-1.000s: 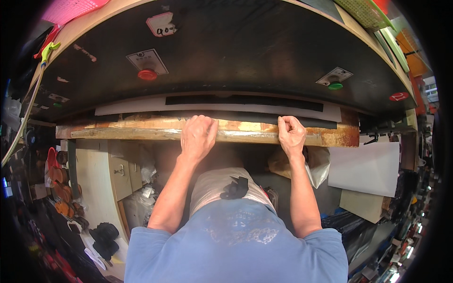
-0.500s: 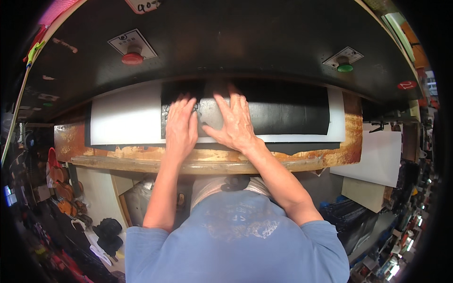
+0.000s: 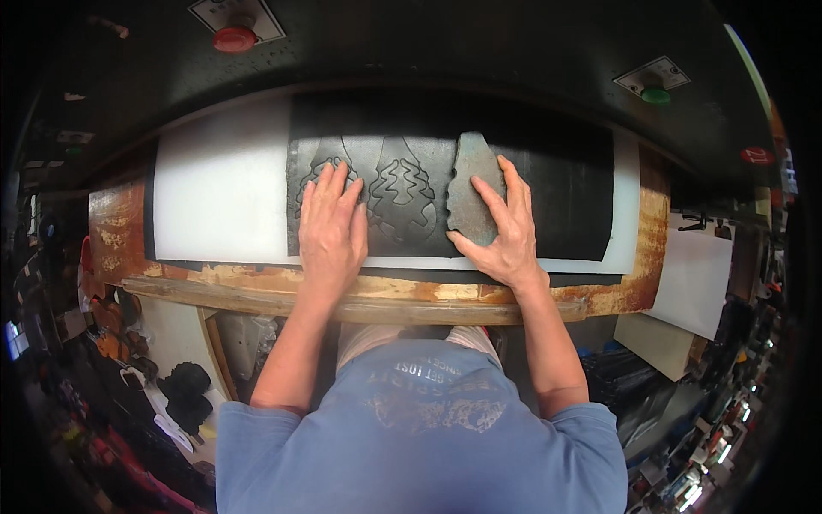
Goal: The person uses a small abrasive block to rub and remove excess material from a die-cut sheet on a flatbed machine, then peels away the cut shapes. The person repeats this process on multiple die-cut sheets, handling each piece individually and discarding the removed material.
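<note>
A black sheet [image 3: 569,206], rubber or leather by its look, lies on a white board [image 3: 223,184]. Two shoe-sole-like outlines with zigzag lines are cut or pressed into it; the right-hand outline [image 3: 402,184] shows fully. My left hand [image 3: 331,227] rests flat over the other outline, fingers stretched and holding nothing. To the right, my right hand [image 3: 507,224] spans a grey-green cutting die [image 3: 473,167] with a scalloped left edge. Its thumb is at the die's lower left, one finger on top, the others along the right edge. The die's underside is hidden.
A dark machine beam [image 3: 445,51] with a red button [image 3: 234,39] and a green button [image 3: 655,95] overhangs the far side. A worn wooden edge [image 3: 385,300] runs along the front. White boards [image 3: 685,278] stand at the lower right.
My right hand has moved right and now grips the die, with the second outline uncovered to its left. My left hand has shifted only slightly. The beam sits farther up in view.
</note>
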A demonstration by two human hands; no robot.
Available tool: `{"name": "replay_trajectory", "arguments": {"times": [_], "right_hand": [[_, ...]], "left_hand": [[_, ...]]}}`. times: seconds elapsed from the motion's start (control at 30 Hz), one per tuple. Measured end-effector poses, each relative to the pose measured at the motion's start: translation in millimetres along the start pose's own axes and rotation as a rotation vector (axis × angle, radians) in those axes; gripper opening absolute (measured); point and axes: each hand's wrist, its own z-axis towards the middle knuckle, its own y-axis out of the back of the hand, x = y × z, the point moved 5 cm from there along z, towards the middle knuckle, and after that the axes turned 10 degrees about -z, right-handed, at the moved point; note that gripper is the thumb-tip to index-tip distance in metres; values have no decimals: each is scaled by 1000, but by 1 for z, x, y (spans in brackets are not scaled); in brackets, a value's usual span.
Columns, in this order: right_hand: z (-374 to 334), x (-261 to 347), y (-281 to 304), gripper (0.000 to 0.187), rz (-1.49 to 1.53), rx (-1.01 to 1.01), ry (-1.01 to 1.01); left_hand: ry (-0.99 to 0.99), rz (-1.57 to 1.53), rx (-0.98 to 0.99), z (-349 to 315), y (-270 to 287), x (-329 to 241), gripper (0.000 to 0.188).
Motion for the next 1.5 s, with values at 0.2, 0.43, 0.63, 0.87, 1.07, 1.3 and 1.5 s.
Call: {"name": "replay_trajectory", "arguments": {"times": [0.2, 0.43, 0.63, 0.87, 1.07, 1.3, 1.5], "right_hand": [[0, -15, 2, 79, 0, -3, 66], [14, -20, 4, 84, 20, 39, -5], [19, -13, 48, 66, 146, -221, -38], [51, -39, 156, 8, 25, -758, -62], [-27, -41, 140, 8, -1, -640, -143], [-100, -50, 64, 11, -198, -457, -387], [-98, -54, 61, 12, -156, -440, -431]], "left_hand": [[1, -116, -11, 8, 0, -10, 33], [-74, -534, 103, -37, 0, -60, 26], [-127, -447, 183, -53, -19, -75, 17], [-114, -326, 103, -41, -21, -74, 12], [-205, -247, 24, -44, -27, -77, 7], [-172, -255, 6, -37, -25, -81, 3], [-125, -251, 37, -36, -27, -78, 6]]}}
